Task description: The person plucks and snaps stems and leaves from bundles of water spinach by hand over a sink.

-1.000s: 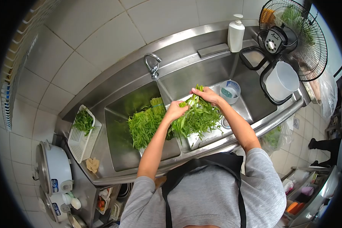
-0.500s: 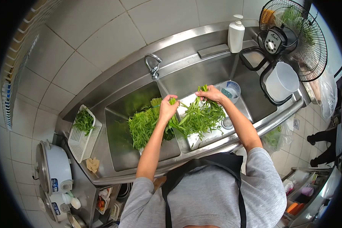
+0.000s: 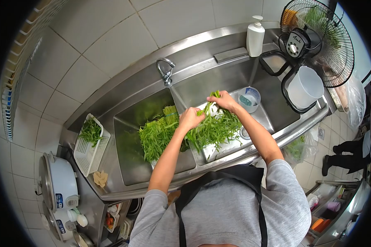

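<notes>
My right hand [image 3: 224,101] is closed around the stems of a bunch of leafy greens [image 3: 220,129], whose leaves hang down over the right sink basin [image 3: 272,99]. Close beside it, my left hand [image 3: 191,119] grips part of the greens too, its fingers bent round the stalks. In the left basin [image 3: 130,123] lies a larger heap of greens [image 3: 156,140]. A tied bundle of cut stems [image 3: 170,114] points up at the back of that heap. Behind my right hand, a clear round tub [image 3: 250,99] with something bluish inside sits in the right basin.
A faucet [image 3: 165,72] rises behind the divider. On the left ledge is a white basket [image 3: 92,152] with greens, near crumpled brown paper [image 3: 100,178]. A pump bottle [image 3: 256,38], fan [image 3: 317,41] and white container [image 3: 306,88] stand right. Another person's legs [image 3: 346,156] show far right.
My left hand has moved right, nearer my right hand, which has shifted slightly left. The greens are gathered closer between them. The other person's legs have moved left into view.
</notes>
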Demonstrator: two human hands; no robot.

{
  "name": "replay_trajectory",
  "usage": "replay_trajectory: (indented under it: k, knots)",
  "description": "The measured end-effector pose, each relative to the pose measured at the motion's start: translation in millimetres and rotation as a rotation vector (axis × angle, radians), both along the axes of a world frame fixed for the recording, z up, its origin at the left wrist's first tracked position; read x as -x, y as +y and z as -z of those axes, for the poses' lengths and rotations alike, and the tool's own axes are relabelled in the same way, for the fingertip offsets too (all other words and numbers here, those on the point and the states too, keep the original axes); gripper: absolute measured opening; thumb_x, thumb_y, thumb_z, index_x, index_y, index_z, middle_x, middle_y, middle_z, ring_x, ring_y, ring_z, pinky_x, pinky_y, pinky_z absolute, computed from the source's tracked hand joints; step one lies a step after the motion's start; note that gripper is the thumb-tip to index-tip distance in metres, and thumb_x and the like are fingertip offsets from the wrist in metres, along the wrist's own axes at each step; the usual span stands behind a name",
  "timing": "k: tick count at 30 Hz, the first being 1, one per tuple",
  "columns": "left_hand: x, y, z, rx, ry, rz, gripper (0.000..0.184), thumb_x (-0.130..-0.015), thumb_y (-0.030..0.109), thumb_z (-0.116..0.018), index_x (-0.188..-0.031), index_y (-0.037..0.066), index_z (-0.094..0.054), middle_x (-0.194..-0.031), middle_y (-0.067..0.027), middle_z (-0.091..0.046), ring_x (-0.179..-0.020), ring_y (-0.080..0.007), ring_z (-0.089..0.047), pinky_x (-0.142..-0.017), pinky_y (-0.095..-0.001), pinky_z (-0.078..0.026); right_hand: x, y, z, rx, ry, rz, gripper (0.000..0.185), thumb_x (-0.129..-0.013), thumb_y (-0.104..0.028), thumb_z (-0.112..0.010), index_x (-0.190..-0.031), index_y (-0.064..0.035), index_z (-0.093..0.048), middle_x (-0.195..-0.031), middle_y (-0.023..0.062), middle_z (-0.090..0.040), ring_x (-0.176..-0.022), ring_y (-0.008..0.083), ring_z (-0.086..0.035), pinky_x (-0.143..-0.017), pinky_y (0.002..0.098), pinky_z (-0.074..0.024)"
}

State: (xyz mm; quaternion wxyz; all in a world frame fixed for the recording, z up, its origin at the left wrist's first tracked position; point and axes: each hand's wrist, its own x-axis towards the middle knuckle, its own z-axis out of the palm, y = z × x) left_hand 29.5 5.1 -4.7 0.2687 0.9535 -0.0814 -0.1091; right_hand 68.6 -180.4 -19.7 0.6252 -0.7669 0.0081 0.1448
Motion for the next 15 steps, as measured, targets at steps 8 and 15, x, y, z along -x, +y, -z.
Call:
replay_trajectory:
  k: [8,15]
  knots:
    - [-3.3,17.5,19.7,0.490,0.364,-0.038,0.022,-0.077,0.019,-0.057,-0.083,-0.002,-0.062,-0.053,-0.0046,-0.053,-0.048,-0.0093,-0.050,-0.047,-0.0257,-0.042,-25.0,-11.5,14.7,-0.363,-0.003,0.291,0.017,-0.080,-0.015,-0.055,-0.084,0.0008,-0.060,-0.078,0.0089,-0.065,-0.050,0.0083,-0.049,-0.046,0.0218,-0.0423]
    - [-7.5,14.6,24.9,0.309,0.164,0.006,0.027,-0.074,0.027,-0.060,-0.086,0.004,-0.063,-0.060,-0.0092,-0.058,-0.051,-0.0158,-0.055,-0.054,-0.0323,-0.046,-17.3,-6.2,13.5,-0.337,0.084,0.199,0.020,-0.079,-0.023,-0.062,-0.074,-0.0035,-0.060,-0.066,0.0038,-0.061,-0.049,0.0065,-0.048,-0.044,0.0211,-0.0395]
